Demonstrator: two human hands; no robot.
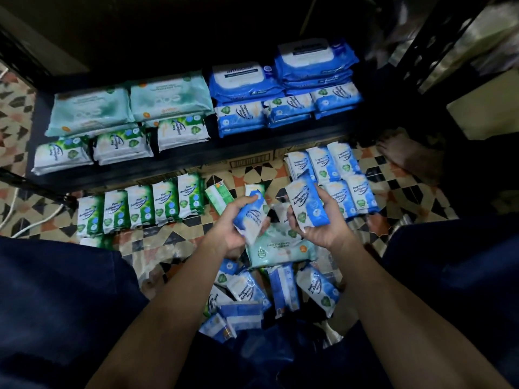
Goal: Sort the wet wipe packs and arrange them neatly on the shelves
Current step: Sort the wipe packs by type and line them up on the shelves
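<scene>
On the dark metal shelf (179, 161) ahead of you, the pale mint soft packs (126, 108) lie at the left rear with the green-and-white small packs (120, 144) before them. To their right, the large blue lidded packs (280, 77) sit behind the blue-and-white small packs (286, 110). Below, on the patterned tiled floor (393, 189), a row of green-and-white packs (140, 206) stands left, a block of blue-and-white packs (337, 175) right, and a loose heap of packs (275, 290) lies nearest you, between your arms.

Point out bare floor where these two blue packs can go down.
Bare tile lies between the green Pine row and the blue Fragrance rows. More tile shows below the green row. The pile near the knees is crowded.
</scene>
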